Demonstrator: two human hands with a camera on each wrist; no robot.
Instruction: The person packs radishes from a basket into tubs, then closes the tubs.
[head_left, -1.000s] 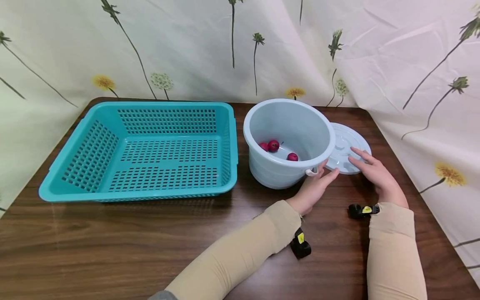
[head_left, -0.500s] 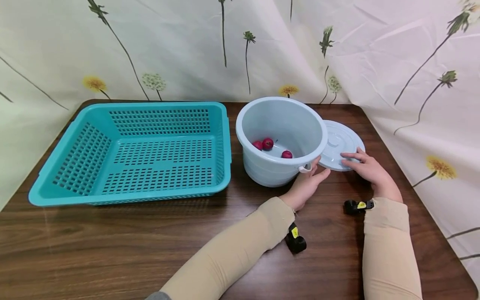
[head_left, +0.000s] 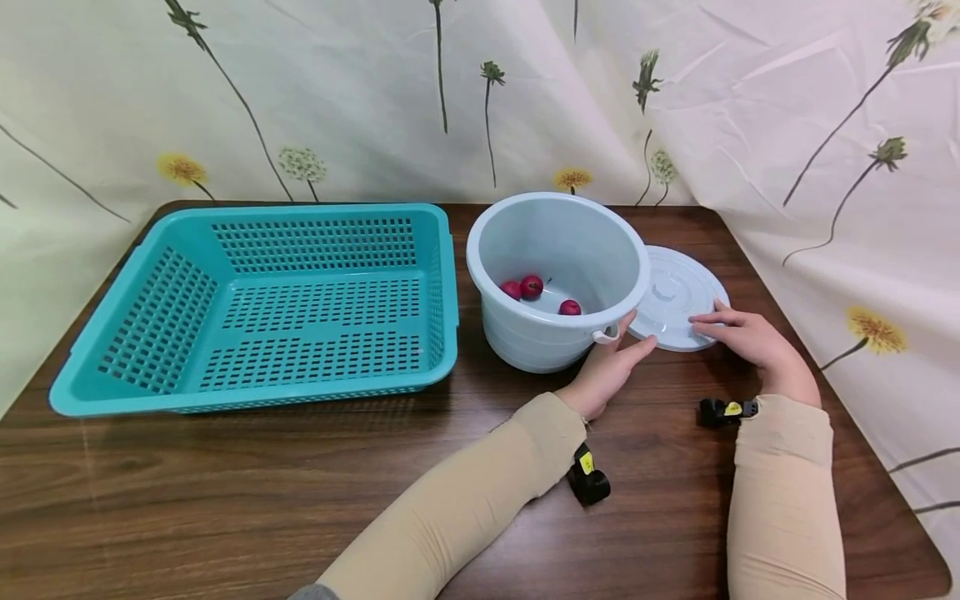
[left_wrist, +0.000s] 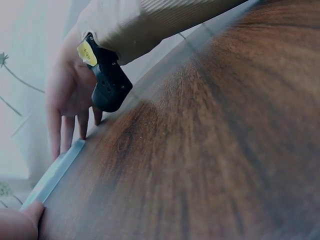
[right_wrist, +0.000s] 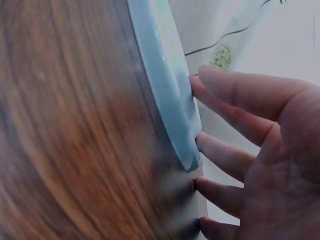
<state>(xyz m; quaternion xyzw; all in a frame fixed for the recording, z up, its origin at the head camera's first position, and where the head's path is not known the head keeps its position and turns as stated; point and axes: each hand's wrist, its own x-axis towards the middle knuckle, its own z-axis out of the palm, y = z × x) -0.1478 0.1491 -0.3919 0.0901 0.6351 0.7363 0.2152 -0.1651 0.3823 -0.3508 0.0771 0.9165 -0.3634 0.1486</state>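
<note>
A pale blue round lid point(head_left: 675, 292) lies on the table, its left part hidden behind a pale blue bucket point(head_left: 536, 346). Several small red fruits point(head_left: 531, 287), kind unclear, rest on the bucket's bottom. My left hand point(head_left: 600, 371) is between bucket and lid, its thumb near the lid's front edge and its fingertips partly hidden by the bucket. At the lid's right front rim, the fingertips of my right hand point(head_left: 765, 350) touch it lightly. The right wrist view shows those fingers point(right_wrist: 225, 155) spread along the lid's rim point(right_wrist: 167, 95), not wrapped round it.
A turquoise perforated basket point(head_left: 322, 396) stands left of the bucket. A small white handle lug point(head_left: 606, 335) sticks out from the bucket's front right. Flower-printed cloth point(head_left: 360, 100) hangs behind and right of the brown wooden table point(head_left: 247, 500).
The lid has shifted slightly nearer and to the right relative to the bucket, with my right hand at its rim. My left hand stays beside the bucket. The head view has turned slightly right.
</note>
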